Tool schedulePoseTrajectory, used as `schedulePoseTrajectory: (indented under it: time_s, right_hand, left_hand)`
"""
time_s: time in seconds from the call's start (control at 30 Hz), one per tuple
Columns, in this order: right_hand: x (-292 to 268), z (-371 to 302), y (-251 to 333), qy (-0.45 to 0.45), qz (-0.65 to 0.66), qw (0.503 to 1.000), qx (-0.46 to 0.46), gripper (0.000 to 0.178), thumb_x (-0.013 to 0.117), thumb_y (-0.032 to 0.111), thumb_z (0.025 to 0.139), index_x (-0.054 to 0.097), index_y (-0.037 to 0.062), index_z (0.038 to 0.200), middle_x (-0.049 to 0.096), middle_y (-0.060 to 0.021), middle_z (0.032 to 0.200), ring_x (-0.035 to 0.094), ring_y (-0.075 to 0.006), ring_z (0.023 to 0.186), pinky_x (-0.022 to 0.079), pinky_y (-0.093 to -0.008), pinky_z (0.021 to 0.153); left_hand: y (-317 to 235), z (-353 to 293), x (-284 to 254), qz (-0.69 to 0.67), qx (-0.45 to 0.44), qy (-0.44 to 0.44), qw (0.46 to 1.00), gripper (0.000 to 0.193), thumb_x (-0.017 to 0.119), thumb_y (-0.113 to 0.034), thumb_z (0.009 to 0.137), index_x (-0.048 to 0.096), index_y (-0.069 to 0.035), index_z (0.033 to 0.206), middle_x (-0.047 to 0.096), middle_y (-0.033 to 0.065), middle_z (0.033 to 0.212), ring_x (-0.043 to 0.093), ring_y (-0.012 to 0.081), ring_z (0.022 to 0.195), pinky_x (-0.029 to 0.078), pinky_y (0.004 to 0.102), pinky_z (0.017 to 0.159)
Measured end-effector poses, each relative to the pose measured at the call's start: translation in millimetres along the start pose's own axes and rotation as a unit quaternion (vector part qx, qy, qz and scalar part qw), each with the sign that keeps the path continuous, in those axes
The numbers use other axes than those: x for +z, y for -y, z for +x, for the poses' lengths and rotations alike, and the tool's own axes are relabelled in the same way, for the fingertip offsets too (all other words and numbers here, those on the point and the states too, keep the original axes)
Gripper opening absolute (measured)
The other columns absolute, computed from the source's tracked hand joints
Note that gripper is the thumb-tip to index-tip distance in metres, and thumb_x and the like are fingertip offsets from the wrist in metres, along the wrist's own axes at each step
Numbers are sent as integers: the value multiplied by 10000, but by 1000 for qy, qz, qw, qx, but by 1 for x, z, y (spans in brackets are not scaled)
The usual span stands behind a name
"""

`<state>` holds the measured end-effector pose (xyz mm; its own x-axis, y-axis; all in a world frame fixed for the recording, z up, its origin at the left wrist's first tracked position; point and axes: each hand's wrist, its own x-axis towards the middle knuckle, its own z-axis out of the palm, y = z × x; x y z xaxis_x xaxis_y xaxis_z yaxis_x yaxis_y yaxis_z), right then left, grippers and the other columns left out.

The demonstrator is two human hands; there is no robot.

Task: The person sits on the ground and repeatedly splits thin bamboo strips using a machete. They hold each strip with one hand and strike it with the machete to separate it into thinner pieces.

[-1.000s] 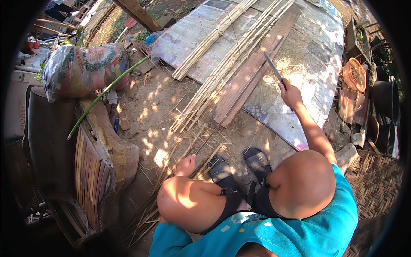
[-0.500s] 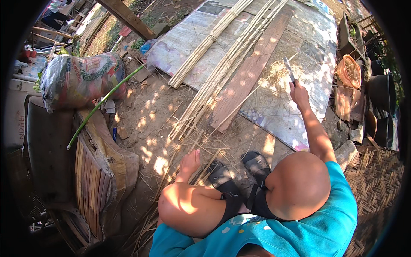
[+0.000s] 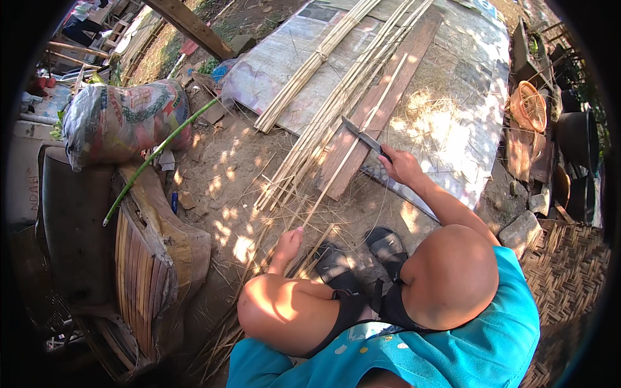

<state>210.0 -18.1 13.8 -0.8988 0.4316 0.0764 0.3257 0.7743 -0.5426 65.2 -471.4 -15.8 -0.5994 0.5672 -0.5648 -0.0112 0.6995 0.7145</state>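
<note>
My left hand (image 3: 289,244) is closed on the near end of a long, thin bamboo strip (image 3: 343,161). The strip slants away to the upper right across a reddish-brown wooden board (image 3: 414,64). In my right hand (image 3: 402,164) is the dark handle of a knife (image 3: 363,135). Its blade points up and left and lies across the strip, over the board. A bundle of pale bamboo strips (image 3: 352,90) runs along the board's left side. Fine shavings (image 3: 430,111) are heaped to the right of the board.
A flat sheet (image 3: 466,155) spreads under the board, and a tied strip bundle (image 3: 304,77) lies farther left. At left are a stuffed sack (image 3: 129,119), a green stalk (image 3: 158,152) and a worn wooden piece (image 3: 162,258). On the right sit an orange basket (image 3: 527,107) and woven matting (image 3: 563,284).
My right hand has brought the knife left and nearer, from over the shavings onto the strip. The strip has swung left and now lies along the board. My left hand has barely moved.
</note>
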Motion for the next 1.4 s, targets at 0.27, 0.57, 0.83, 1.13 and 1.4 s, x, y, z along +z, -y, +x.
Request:
schedulePoseTrajectory:
  time_s: [0.27,0.57,0.83,1.13,1.4]
  right_hand:
    - [-7,-33,-5,42,-53,998,19,445,554,436,1045,574,140,1377,707,-244,882,700,-475,818,558,-555,736]
    - [-2,-12,16,80,-36,990,-107,400,529,454,1055,592,190,1349,708,-214,814,702,-452,775,565,-542,726]
    - [-31,14,-20,-81,-6,997,-2,369,586,395,1035,629,104,1258,701,-239,779,688,-482,771,539,-566,697]
    - [-65,21,-61,-62,-8,987,146,458,522,420,1061,598,89,1369,739,-251,968,705,-465,920,547,-552,805]
    - [-5,-67,91,257,-41,959,-110,480,492,486,1069,528,165,1424,688,-260,970,697,-479,847,575,-555,778]
  left_hand:
    - [-21,22,12,-5,91,-4,996,517,542,-460,1072,668,-26,820,561,18,655,514,132,638,435,324,613]
    - [-35,36,8,-50,103,8,993,456,555,-422,1073,686,-25,891,580,19,672,517,122,627,437,322,607]
    - [-13,-38,-24,60,55,-48,996,389,582,-366,1057,692,-14,932,583,68,647,531,158,641,444,381,616]
    - [50,-84,-45,91,-40,-49,994,401,573,-390,1050,668,-46,866,557,49,660,520,161,657,426,359,636]
    - [-76,16,32,246,150,-84,954,346,473,-339,1075,570,-17,996,650,301,755,652,516,762,492,604,681]
